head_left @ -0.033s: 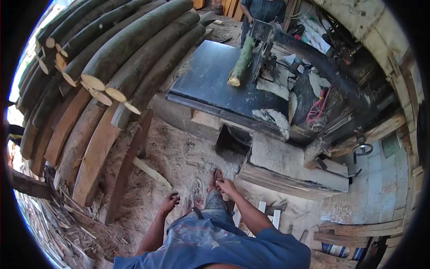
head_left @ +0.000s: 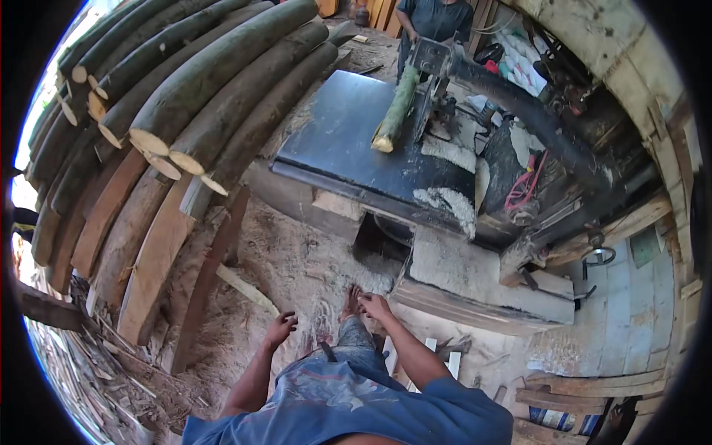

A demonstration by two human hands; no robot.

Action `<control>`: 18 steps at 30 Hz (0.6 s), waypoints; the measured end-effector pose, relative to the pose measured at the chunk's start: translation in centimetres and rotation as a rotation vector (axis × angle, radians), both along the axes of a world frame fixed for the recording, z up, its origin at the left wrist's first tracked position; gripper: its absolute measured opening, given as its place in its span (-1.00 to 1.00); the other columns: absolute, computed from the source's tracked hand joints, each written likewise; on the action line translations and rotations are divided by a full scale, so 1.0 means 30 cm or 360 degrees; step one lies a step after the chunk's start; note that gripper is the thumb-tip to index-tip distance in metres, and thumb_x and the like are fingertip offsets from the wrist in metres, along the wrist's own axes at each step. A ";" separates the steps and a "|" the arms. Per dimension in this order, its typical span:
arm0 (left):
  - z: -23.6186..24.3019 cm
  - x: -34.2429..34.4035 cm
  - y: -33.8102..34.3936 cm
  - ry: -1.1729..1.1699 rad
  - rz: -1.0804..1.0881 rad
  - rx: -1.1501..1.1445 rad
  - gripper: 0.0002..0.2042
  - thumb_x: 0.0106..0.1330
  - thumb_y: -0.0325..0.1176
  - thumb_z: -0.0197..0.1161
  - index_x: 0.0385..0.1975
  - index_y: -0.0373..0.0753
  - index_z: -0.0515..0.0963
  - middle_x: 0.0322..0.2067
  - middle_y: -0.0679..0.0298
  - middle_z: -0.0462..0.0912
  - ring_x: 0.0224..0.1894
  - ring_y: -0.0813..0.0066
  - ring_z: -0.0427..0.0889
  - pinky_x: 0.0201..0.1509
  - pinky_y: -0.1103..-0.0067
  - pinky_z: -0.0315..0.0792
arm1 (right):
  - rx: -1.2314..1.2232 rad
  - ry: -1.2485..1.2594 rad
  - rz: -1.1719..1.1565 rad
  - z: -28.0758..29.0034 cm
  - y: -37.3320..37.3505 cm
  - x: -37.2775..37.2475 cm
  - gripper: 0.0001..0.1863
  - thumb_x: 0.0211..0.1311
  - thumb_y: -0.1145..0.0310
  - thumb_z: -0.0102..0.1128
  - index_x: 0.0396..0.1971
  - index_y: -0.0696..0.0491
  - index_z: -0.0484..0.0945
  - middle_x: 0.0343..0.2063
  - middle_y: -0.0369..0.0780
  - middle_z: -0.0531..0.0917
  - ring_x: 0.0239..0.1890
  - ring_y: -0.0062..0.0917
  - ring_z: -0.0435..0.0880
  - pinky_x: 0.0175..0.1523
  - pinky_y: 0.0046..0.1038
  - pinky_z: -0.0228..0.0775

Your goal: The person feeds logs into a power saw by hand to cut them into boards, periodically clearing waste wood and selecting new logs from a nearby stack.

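Observation:
My left hand hangs at waist height over the sawdust-covered floor, with its fingers loosely bent and apart and nothing in them. A little higher and to the right, my right hand is likewise empty, fingers relaxed, beside my bare foot. Ahead, a short greenish log lies on the dark metal saw table, its cut end facing me. The log's far end sits beside the upright saw guide. Neither hand touches the log or table.
Long logs are stacked high on the left, above sawn timber. A co-worker stands behind the table. A sawdust-covered bench block juts out right of centre. A loose wood strip lies near my left hand.
The whole view has shifted slightly, so the table and log appear a little lower and further left. Both hands stay empty in nearly the same pose.

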State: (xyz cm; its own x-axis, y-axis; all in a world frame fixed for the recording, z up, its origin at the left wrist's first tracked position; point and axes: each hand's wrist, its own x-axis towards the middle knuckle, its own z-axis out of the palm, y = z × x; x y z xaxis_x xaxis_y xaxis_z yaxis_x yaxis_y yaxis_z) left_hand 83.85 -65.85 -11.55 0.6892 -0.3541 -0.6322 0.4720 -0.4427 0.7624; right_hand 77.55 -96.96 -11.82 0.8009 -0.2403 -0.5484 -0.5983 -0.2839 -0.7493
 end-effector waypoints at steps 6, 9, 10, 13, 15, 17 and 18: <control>0.206 0.562 -0.605 -0.0326 -0.0086 -0.0177 -0.40 0.16 0.04 0.10 0.06 -0.30 0.31 -0.24 0.02 0.55 -0.24 0.37 0.57 -0.23 0.54 0.43 | 0.0234 -0.0423 -0.0659 0.116 -0.386 0.496 -0.56 0.18 0.14 0.04 -0.02 0.09 0.38 -0.48 -0.30 0.56 -0.57 -0.68 0.51 -0.56 -0.62 0.34; 0.295 0.773 -0.860 -0.0533 -0.0008 -0.0275 -0.30 0.11 0.11 0.12 0.13 -0.30 0.22 -0.16 -0.05 0.51 -0.13 0.29 0.52 -0.08 0.50 0.37 | -0.0110 -0.0614 -0.0655 0.186 -0.550 0.731 -0.51 0.16 0.11 0.06 0.01 0.12 0.34 -0.48 -0.30 0.55 -0.59 -0.71 0.49 -0.61 -0.65 0.30; 0.337 0.822 -0.937 -0.0562 0.0024 -0.0324 -0.26 0.10 0.12 0.13 0.16 -0.30 0.18 -0.12 -0.07 0.49 -0.09 0.25 0.49 -0.04 0.49 0.34 | -0.0190 -0.0634 -0.0732 0.196 -0.595 0.797 -0.42 0.15 0.06 0.06 0.06 0.15 0.28 -0.40 -0.24 0.56 -0.48 -0.62 0.53 -0.48 -0.59 0.37; 0.409 0.912 -1.020 -0.0330 -0.0064 -0.0259 -0.07 -0.02 0.19 0.21 0.23 -0.32 0.01 0.01 -0.13 0.37 0.06 0.16 0.39 0.06 0.47 0.29 | -0.0275 -0.0562 -0.0764 0.290 -0.602 0.932 -0.23 0.11 -0.06 0.04 0.14 0.22 0.13 -0.16 -0.08 0.49 -0.17 -0.42 0.50 -0.15 -0.45 0.36; 0.422 0.928 -1.036 -0.0220 -0.0108 -0.0231 -0.03 -0.06 0.20 0.23 0.24 -0.32 -0.03 0.03 -0.14 0.34 0.08 0.14 0.36 0.10 0.46 0.27 | -0.0065 -0.0422 -0.0762 0.343 -0.589 0.966 0.00 0.00 -0.24 0.02 0.21 0.27 -0.05 0.19 0.11 0.10 0.24 -0.19 0.11 0.28 -0.30 -0.07; 0.345 0.913 -1.027 -0.0329 -0.0302 -0.0325 0.04 -0.12 0.22 0.27 0.24 -0.35 -0.08 0.10 -0.13 0.24 0.15 0.13 0.28 0.17 0.45 0.19 | -0.0280 -0.0474 -0.0804 0.310 -0.559 0.972 0.00 -0.02 -0.21 0.06 0.19 0.29 -0.03 0.16 0.16 0.13 0.22 -0.14 0.14 0.25 -0.29 0.00; 0.346 0.881 -1.019 -0.0321 -0.0307 -0.0327 0.04 -0.12 0.22 0.27 0.24 -0.35 -0.08 0.10 -0.13 0.24 0.15 0.13 0.28 0.17 0.45 0.19 | -0.0492 -0.0523 -0.0846 0.291 -0.551 0.965 0.00 -0.04 -0.18 0.11 0.17 0.31 0.00 0.13 0.21 0.15 0.20 -0.09 0.17 0.22 -0.27 0.08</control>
